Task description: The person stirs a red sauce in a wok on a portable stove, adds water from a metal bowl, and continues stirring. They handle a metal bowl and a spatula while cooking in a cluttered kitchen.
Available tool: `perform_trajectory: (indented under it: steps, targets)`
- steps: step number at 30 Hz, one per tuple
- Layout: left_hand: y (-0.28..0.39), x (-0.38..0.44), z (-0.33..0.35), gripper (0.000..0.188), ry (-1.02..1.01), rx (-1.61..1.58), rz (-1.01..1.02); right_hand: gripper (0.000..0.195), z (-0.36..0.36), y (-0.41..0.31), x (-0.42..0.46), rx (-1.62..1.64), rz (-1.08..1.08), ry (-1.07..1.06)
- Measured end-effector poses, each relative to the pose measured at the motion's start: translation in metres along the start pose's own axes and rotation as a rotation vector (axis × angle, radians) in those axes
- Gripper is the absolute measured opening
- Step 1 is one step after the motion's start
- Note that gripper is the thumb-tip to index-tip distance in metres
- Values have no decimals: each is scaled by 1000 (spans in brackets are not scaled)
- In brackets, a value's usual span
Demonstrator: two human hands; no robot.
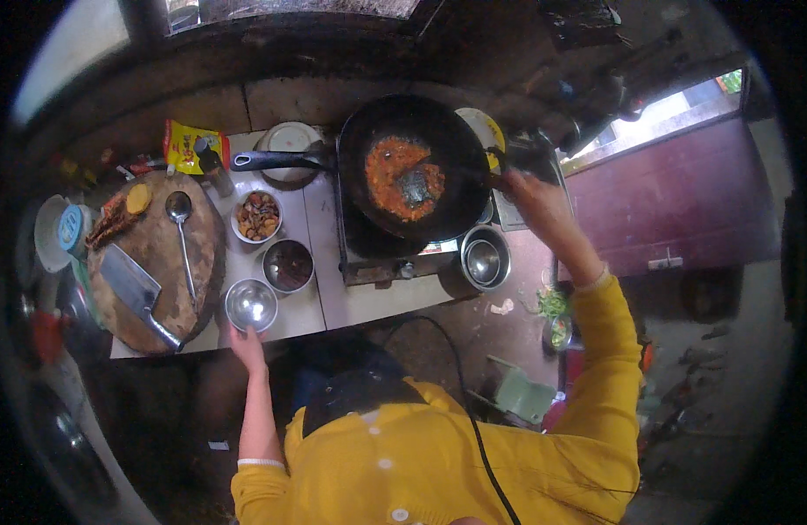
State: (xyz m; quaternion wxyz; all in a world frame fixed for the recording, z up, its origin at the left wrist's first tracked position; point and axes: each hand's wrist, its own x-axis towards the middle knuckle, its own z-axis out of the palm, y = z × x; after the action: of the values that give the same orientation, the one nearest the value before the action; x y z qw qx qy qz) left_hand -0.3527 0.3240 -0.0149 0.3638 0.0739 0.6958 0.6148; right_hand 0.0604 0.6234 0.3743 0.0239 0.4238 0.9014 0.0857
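My left hand (248,341) grips the near rim of an empty-looking metal bowl (251,305) at the counter's front edge. Just behind that bowl stand a bowl with dark contents (288,265) and a white bowl of chopped brown food (257,216). My right hand (534,197) is closed on a spatula handle at the right rim of a black wok (357,203). The spatula's dark blade (414,187) rests in reddish-orange chopped food (387,167) in the wok. The wok sits on a stove (377,262), its own handle (272,161) pointing left.
On the left, a round wooden chopping board (180,256) bears a cleaver (133,283), a metal spoon (183,230) and a yellow slice (139,198). A yellow packet (190,147) and a dark bottle (212,167) stand behind. Nested metal bowls (502,275) are right of the stove. A black cable (472,413) hangs before me.
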Motion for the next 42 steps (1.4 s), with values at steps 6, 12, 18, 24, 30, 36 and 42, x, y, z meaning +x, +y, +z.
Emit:
perform_trajectory:
  steps: [6,12,18,24,30,36,42]
  targets:
    - [1,-3,2,47,-17,-43,-41,46,-4,-14,1,35,-75,37]
    - [-6,1,4,40,7,-32,-22,49,-17,-37,11,-74,-32,-90]
    - [-4,-1,4,36,20,-18,-36,49,-20,-38,14,-101,-64,-69]
    - [-17,5,-5,32,-3,34,-57,48,-15,-35,15,-79,-71,-23]
    - [-10,1,-1,32,21,28,-56,48,-17,-38,17,-116,-54,-77]
    - [-13,3,-1,32,27,27,-58,52,-12,-35,16,-114,-60,-64]
    - [-15,4,-4,33,3,39,-48,53,-12,-37,17,-116,-60,-80]
